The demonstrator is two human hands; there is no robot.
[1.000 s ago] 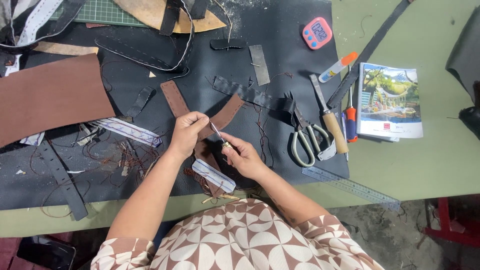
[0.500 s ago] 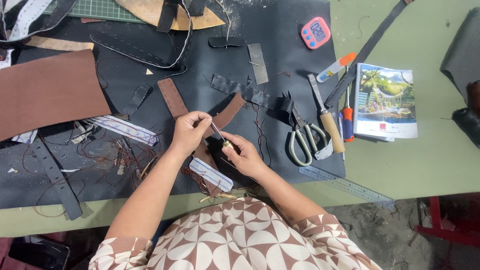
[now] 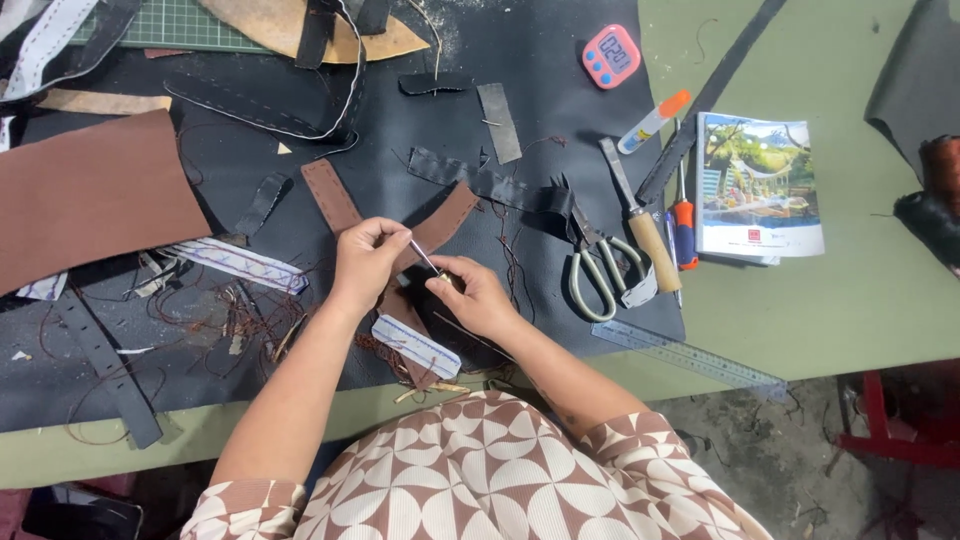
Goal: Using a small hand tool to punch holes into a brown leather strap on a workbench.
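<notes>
Little has moved since the earlier frames: both hands have stayed over the same spot at the near edge of the dark mat, drifting only slightly, so the fine handwork on the leather goes on without a break; the left hand (image 3: 365, 262) is closed, thumb and fingers pinching the upper end of a thin metal tool (image 3: 424, 257), seemingly a needle or awl, though it is too slender to tell which; the right hand (image 3: 478, 297) is closed too, gripping the tool's lower end and pressing on the brown leather strap (image 3: 440, 222), which lies under and between the hands, its arms spreading up to either side; just below the hands a small white stitched strip (image 3: 415, 345) lies across the strap's near end; tangled reddish thread (image 3: 240, 320) lies loose to the left, near a black strap (image 3: 105, 365); to the right sit scissors (image 3: 600, 275), a wooden-handled tool (image 3: 640, 225), a red screwdriver (image 3: 684, 225) and a clear ruler (image 3: 690, 355); further off on the green worktop (image 3: 860, 300) lies a booklet (image 3: 760, 185); at the far side are a large brown leather sheet (image 3: 90, 195) and a small pink timer (image 3: 611, 55).
</notes>
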